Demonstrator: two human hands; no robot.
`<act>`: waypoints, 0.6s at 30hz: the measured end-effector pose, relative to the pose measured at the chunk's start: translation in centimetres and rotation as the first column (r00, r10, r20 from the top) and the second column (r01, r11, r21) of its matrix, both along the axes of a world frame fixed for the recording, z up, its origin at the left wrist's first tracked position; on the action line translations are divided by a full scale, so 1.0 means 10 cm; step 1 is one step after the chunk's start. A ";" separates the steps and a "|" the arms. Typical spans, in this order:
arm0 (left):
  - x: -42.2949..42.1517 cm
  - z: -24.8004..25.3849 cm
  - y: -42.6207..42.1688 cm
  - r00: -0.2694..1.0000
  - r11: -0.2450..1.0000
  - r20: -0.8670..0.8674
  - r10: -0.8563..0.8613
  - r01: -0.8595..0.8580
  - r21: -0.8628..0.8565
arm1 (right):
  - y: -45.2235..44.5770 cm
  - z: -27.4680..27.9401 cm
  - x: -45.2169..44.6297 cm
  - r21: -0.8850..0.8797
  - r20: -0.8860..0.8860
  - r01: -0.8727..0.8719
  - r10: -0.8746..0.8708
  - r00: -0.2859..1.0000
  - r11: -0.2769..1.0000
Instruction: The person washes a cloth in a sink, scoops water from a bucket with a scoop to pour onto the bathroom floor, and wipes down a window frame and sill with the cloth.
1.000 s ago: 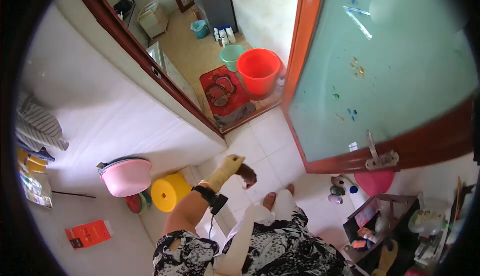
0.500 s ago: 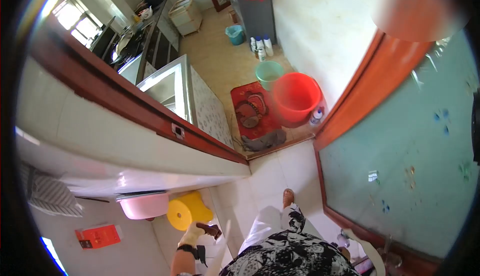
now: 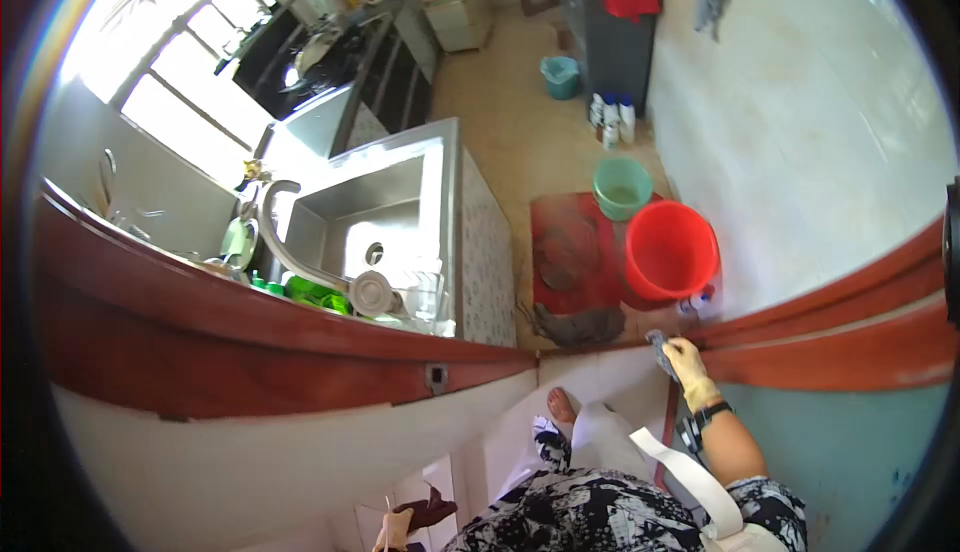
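"What's around the body?"
"Left hand holds brown cloth, nine o'clock; right hand holds grey rag, one o'clock."
"Which step?"
"Carrying, I think. Stepping ahead needs care: floor cloth, twelve o'clock."

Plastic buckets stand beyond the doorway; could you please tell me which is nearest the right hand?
The round red plastic bucket is nearest the cream-gloved right hand; the pale green plastic bucket stands farther off, the small teal plastic bucket farthest.
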State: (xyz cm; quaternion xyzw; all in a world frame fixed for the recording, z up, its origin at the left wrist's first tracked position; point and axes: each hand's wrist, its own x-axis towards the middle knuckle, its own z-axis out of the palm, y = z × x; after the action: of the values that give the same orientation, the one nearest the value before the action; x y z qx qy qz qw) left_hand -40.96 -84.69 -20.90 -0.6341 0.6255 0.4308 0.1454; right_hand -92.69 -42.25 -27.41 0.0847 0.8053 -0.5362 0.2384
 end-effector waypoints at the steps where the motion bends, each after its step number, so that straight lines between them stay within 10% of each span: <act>1: -0.13 0.05 0.03 0.999 1.000 -0.026 0.025 -0.026 -0.009 | -0.37 0.27 -0.28 -0.003 0.018 -0.062 0.062 0.998 0.998; 8: -0.84 0.31 0.22 0.952 0.967 -0.205 0.229 -0.247 -0.065 | -3.02 0.78 -1.50 -0.356 -0.226 -0.602 0.559 0.798 0.715; 9: -0.88 0.34 0.26 0.941 0.958 -0.222 0.256 -0.277 -0.069 | -3.37 1.11 -1.52 -0.324 -0.480 -0.688 0.514 0.711 0.649; 11: -0.96 0.39 0.35 0.918 0.941 -0.254 0.306 -0.333 -0.069 | -3.89 1.64 -1.52 -0.573 -0.251 -0.607 0.587 0.769 0.551; 18: -0.80 0.45 0.68 0.783 0.841 -0.398 0.479 -0.539 -0.049 | -3.92 1.11 -1.22 -0.194 -0.459 -0.810 0.679 0.573 0.553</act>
State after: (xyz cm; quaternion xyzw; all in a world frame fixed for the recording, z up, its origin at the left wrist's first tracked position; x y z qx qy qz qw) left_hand -48.99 -77.94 -16.39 -0.6963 0.4790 0.5136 -0.1485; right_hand -104.93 -81.42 -16.31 -0.4100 0.6681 -0.5330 0.3183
